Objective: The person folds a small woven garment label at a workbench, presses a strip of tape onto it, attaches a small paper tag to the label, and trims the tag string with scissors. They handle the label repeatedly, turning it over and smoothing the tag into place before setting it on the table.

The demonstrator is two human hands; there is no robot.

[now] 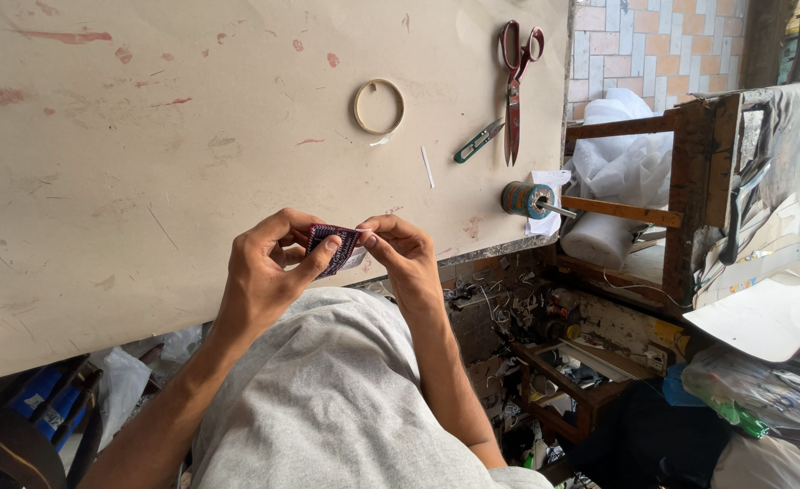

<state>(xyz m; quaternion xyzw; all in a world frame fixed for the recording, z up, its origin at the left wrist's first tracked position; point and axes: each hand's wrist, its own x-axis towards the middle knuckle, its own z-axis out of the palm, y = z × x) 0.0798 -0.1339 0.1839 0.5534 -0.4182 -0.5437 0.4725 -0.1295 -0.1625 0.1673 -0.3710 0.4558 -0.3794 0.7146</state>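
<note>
The patch (332, 247), a small dark patterned piece of cloth, sits just over the near edge of the table (146, 181), pinched in the left hand (269, 272), thumb under and fingers closed over it; the right hand (400, 252) touches the patch's far corner, fingertips pressed together on something thin and pale, too small to tell; beyond the patch the table lies open, paint-spotted; further off, towards its far edge, a tape ring (379, 106), snips (478, 142) and scissors (516, 86) lie well apart from the patch; a thread spool (525, 199) stands at the table's edge, right of the patch; cluttered shelves (581, 362) crowd the space past that edge.
</note>
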